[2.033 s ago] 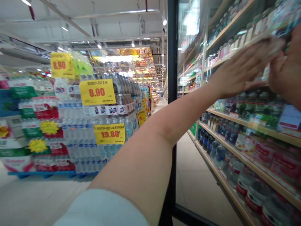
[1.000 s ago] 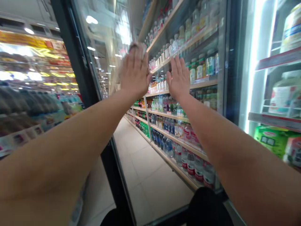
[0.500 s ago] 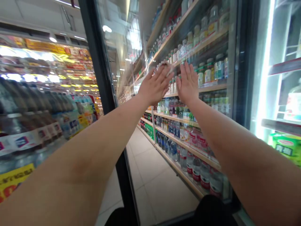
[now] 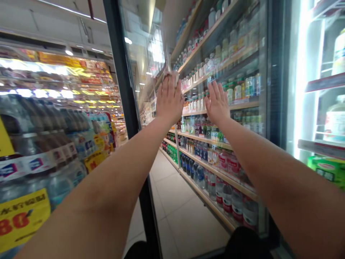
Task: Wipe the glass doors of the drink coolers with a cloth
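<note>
Supermarket aisle, glass cooler door (image 4: 151, 39) | left hand (image 4: 169, 100) upper centre, grip flat, pinning white cloth (image 4: 171, 75) to door | right hand (image 4: 217, 105) beside it, released, palm on door | step: likely mid-wipe | next stroke needs steady pressure

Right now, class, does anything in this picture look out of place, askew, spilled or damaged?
Nothing looks spilled or broken. One oddity: the glass door stands swung open, away from the lit cooler shelves. The left hand presses a cloth on the glass; the right hand lies flat beside it.
</note>
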`<state>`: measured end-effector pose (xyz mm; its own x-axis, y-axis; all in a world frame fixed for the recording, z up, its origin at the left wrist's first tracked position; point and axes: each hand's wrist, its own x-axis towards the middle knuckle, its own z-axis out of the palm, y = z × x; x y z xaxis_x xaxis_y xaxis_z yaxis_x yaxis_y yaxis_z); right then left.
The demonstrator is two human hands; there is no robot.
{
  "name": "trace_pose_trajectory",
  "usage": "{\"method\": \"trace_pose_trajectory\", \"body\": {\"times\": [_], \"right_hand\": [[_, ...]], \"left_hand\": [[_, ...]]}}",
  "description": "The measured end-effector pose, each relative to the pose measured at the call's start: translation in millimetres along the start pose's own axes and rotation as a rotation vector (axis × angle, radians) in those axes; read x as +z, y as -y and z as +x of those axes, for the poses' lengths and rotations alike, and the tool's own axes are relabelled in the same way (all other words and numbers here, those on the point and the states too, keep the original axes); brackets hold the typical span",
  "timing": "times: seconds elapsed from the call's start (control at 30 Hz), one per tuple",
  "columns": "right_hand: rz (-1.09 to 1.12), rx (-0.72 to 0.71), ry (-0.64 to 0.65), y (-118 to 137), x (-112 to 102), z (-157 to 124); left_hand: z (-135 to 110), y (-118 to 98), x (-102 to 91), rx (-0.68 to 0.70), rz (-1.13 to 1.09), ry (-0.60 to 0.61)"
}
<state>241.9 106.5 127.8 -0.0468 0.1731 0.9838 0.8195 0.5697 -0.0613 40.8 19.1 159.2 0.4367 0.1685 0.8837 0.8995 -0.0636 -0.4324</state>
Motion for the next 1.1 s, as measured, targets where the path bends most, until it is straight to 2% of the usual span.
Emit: {"method": "trace_pose_trajectory", "body": {"times": [0.03, 0.13, 0.17, 0.2, 0.23, 0.3, 0.37, 0.43, 0.5, 0.57, 0.63, 0.67, 0.73, 0.87, 0.93, 1.0, 1.07, 1.1], "right_hand": [[-0.005, 0.005, 0.010, 1, -2, -1], [-0.014, 0.009, 0.032, 2, -5, -4], [-0.012, 0.009, 0.038, 3, -6, -5], [-0.008, 0.012, 0.040, 4, -6, -6], [0.000, 0.016, 0.036, 5, -6, -6], [0.022, 0.035, 0.004, 8, -6, -6], [0.051, 0.069, -0.048, 13, -6, -4], [0.089, 0.117, -0.101, 21, -9, -2], [0.137, 0.140, -0.153, 34, -14, 0], [0.190, 0.084, -0.191, 52, -19, 1], [0.251, -0.038, -0.172, 74, -19, 1], [0.285, -0.092, -0.139, 85, -17, 1], [0.340, -0.101, -0.078, 106, -10, 3], [0.337, 0.068, -0.014, 132, 2, 9], [0.319, 0.110, 0.004, 139, 3, 11], [0.317, 0.140, -0.010, 143, 3, 11], [0.291, 0.140, -0.038, 145, 2, 11], [0.259, 0.096, -0.051, 146, 2, 11]], "left_hand": [[-2, -1, -1.7, 0.067, 0.004, 0.044], [-5, 2, -9.4, 0.509, 0.019, 0.263], [-4, 6, -12.6, 0.588, 0.028, 0.295], [-2, 11, -15.8, 0.574, 0.039, 0.282], [1, 16, -18.5, 0.477, 0.049, 0.234], [7, 23, -21.7, 0.170, 0.042, 0.094], [10, 22, -21.1, -0.023, -0.016, 0.005], [8, 14, -18.0, -0.020, -0.085, -0.002], [4, 5, -14.5, 0.057, -0.126, 0.026], [2, -1, -12.1, 0.117, -0.149, 0.033], [3, -1, -11.7, 0.145, -0.175, 0.000], [4, 1, -12.4, 0.153, -0.188, -0.019], [7, 9, -15.9, 0.176, -0.222, -0.038], [4, 31, -28.7, 0.346, -0.291, 0.036], [-1, 42, -33.4, 0.378, -0.276, 0.085], [-7, 51, -33.5, 0.265, -0.236, 0.078], [-12, 57, -28.2, 0.068, -0.205, 0.002], [-14, 58, -23.9, -0.016, -0.202, -0.044]]}}
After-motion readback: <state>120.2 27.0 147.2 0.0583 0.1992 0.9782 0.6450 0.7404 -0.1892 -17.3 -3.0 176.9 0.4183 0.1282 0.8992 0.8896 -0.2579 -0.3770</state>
